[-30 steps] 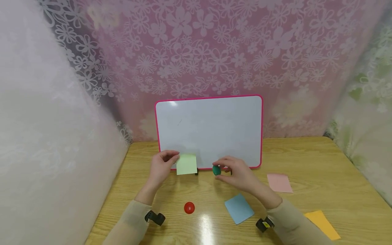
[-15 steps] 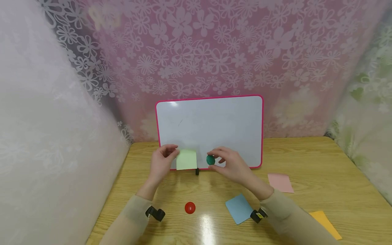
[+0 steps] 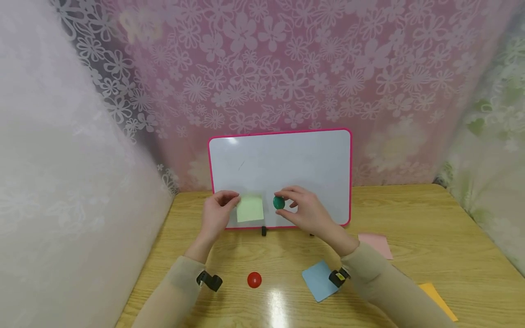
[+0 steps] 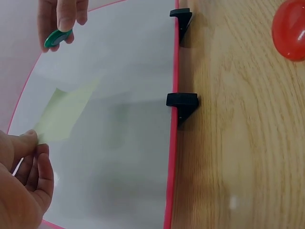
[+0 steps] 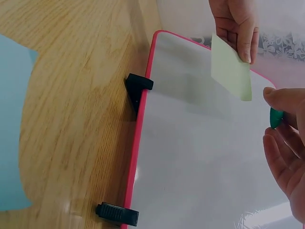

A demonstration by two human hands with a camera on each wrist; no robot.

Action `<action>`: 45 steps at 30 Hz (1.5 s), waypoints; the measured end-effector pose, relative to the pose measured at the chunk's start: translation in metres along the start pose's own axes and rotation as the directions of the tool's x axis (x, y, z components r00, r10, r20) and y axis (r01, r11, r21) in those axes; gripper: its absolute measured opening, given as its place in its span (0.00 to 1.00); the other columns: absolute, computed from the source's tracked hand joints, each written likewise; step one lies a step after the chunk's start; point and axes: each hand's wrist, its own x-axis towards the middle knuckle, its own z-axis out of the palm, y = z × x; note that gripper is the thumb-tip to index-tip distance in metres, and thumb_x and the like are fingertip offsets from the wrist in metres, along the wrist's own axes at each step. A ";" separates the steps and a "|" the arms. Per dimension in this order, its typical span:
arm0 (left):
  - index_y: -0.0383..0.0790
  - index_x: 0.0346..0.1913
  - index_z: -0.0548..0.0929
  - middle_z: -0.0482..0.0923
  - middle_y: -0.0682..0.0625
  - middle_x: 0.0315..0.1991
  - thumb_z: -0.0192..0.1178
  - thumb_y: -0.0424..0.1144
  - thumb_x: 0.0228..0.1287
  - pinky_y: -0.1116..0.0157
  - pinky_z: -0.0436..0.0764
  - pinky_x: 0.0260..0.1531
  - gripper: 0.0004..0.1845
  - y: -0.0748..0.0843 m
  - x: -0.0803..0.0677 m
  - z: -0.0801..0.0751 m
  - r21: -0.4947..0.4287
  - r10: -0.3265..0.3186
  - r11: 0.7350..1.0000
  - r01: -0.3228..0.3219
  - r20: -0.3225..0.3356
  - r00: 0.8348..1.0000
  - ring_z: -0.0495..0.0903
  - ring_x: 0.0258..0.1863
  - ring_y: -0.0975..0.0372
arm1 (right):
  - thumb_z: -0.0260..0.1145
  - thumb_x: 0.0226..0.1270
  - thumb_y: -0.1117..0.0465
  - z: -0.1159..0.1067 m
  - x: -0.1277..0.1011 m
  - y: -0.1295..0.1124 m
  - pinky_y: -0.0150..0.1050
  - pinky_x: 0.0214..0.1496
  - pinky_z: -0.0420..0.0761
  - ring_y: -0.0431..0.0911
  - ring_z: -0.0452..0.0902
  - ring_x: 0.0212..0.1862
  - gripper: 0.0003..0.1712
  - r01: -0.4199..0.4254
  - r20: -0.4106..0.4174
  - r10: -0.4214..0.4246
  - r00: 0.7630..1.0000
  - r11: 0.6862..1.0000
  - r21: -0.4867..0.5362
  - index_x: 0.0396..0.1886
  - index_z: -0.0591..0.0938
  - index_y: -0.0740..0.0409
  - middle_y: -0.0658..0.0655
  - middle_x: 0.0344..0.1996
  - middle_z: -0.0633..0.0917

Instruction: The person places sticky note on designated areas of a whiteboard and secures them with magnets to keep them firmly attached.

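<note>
Green magnet point(image 3: 279, 202), pale green note point(image 3: 250, 209), pink-framed whiteboard point(image 3: 283, 159), red magnet point(image 3: 254, 279)

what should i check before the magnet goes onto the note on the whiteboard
1. Green note held in front of the whiteboard by the left hand: ok.
2. Note flat against the board: not ok; in the right wrist view it stands off the surface.
3. Green magnet in the right hand pinch grip: ok.
4. Magnet over the note: not ok, it sits beside the note's right edge.
5. Board upright on its black feet: ok.
</note>
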 end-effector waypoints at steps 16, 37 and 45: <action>0.35 0.44 0.93 0.90 0.46 0.37 0.73 0.33 0.69 0.70 0.81 0.38 0.05 0.014 0.015 0.006 -0.007 0.045 0.999 -0.045 -0.017 0.999 0.84 0.37 0.61 | 0.85 0.60 0.65 0.009 0.027 0.002 0.42 0.46 0.89 0.53 0.85 0.51 0.29 0.022 -0.013 -0.023 1.000 0.998 -0.064 0.61 0.87 0.64 0.57 0.56 0.86; 0.38 0.44 0.92 0.89 0.47 0.39 0.73 0.36 0.71 0.67 0.82 0.40 0.05 0.019 0.024 0.009 0.011 0.037 0.999 -0.037 -0.030 0.999 0.84 0.40 0.56 | 0.84 0.62 0.62 0.019 0.046 0.003 0.39 0.46 0.88 0.49 0.84 0.52 0.28 0.052 -0.024 -0.056 0.998 0.989 -0.138 0.61 0.87 0.62 0.57 0.56 0.86; 0.37 0.45 0.92 0.89 0.46 0.40 0.72 0.36 0.72 0.67 0.82 0.40 0.05 0.020 0.029 0.010 0.010 0.053 0.999 -0.053 -0.039 0.998 0.83 0.40 0.56 | 0.84 0.62 0.63 0.020 0.053 0.004 0.39 0.47 0.88 0.49 0.84 0.52 0.28 0.050 -0.044 -0.057 0.997 0.988 -0.145 0.61 0.87 0.63 0.58 0.56 0.85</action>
